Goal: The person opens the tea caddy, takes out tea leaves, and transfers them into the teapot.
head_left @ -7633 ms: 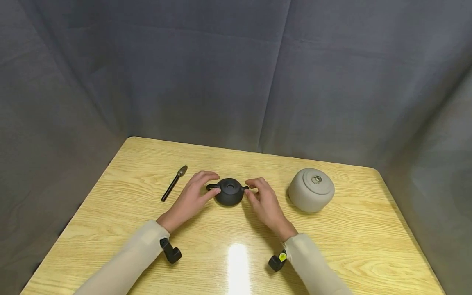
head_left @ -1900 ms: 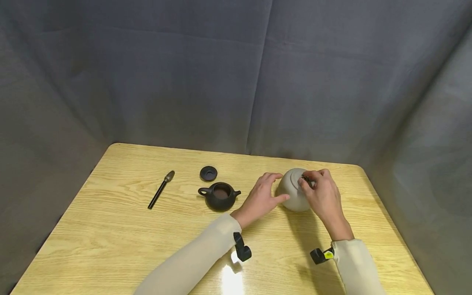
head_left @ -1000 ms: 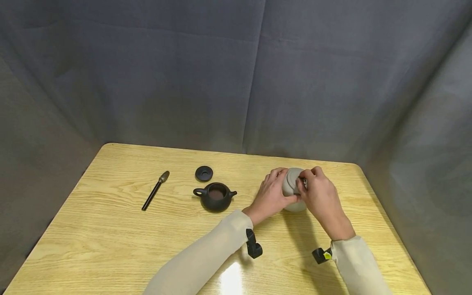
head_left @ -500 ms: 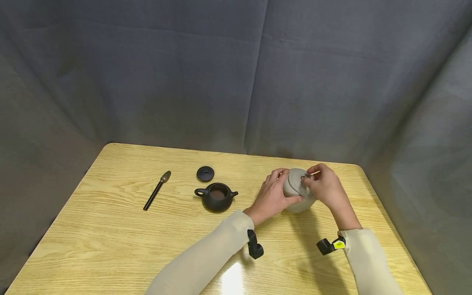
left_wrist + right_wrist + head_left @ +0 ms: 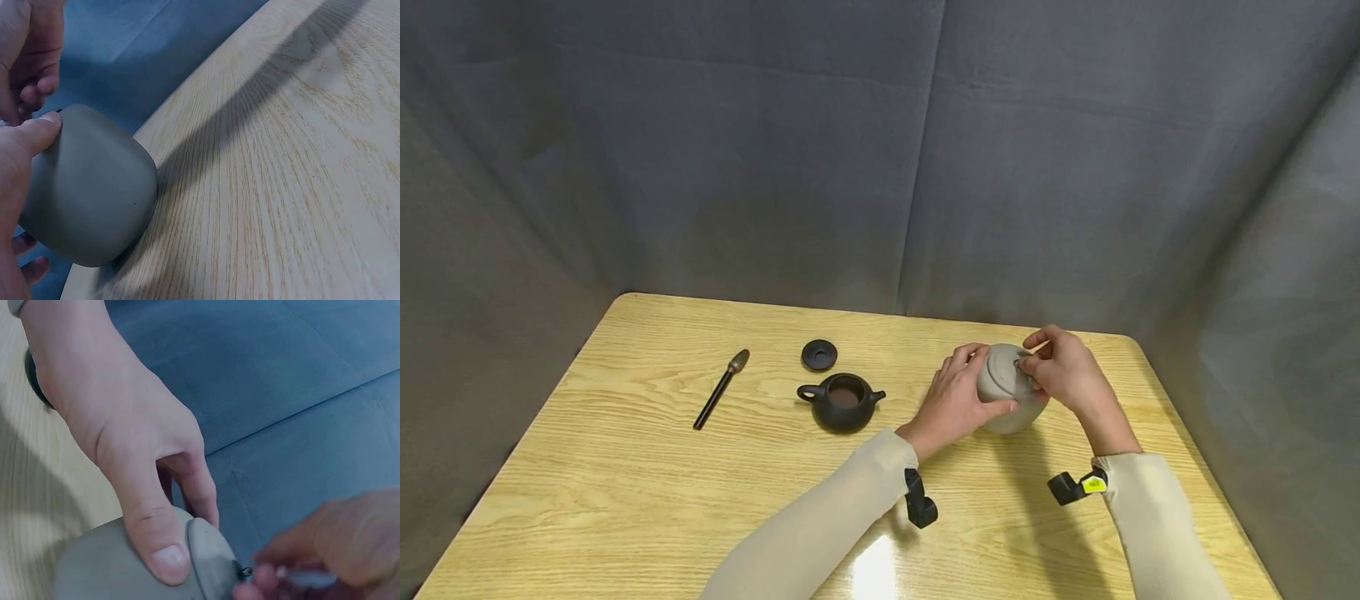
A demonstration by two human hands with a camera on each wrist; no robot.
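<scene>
A rounded grey jar [image 5: 1009, 419] stands at the right of the table, topped by a matching lid [image 5: 1003, 371]. My left hand [image 5: 951, 404] grips its left side, thumb along the near side and fingers behind. At the lid's small metal ring [image 5: 245, 572], the fingertips of my right hand [image 5: 1067, 371] pinch. In the right wrist view the lid [image 5: 209, 559] sits against the jar's shoulder. To the left is a black teapot [image 5: 844, 417], uncovered, with a brownish inside; its round black lid [image 5: 818, 355] lies behind it.
A black-handled tool [image 5: 718, 396] with a dull metallic oval head lies left of the teapot. The wooden table [image 5: 625, 467] ends at grey curtains [image 5: 760, 183] behind and on both sides.
The teapot's lid came off and was laid behind it. Both hands moved from the teapot to the jar; the left closed round it. Lately the right hand shifted slightly rightward at the ring.
</scene>
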